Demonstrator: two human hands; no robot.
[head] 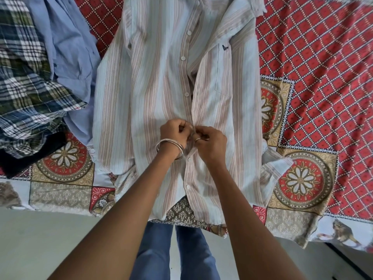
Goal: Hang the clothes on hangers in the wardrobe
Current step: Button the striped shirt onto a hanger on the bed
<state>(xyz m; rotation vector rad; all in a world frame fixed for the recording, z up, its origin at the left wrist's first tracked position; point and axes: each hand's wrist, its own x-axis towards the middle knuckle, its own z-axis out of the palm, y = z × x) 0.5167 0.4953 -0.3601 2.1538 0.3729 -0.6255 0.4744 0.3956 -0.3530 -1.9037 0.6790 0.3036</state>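
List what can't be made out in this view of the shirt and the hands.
- Button at the hands: head view, hidden by the curled fingers of left hand and right hand; fastening or undoing, cannot tell.
- Striped shirt collar: cut off by the top edge.
- Hanger and wardrobe: not in view.
- Plaid shirt: cut off by the left edge.
- Pocket logo: too small.

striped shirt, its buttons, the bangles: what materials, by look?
Striped shirt: thin woven cloth, likely cotton or a blend; matte, fine wrinkles, drapes limp on the bedsheet.
Buttons: pale, slightly glossy discs, probably plastic; shell cannot be ruled out.
Bangles on the left wrist: thin silvery rings with bright glints, looks like metal.
Both hands, left and right, pinch the placket.
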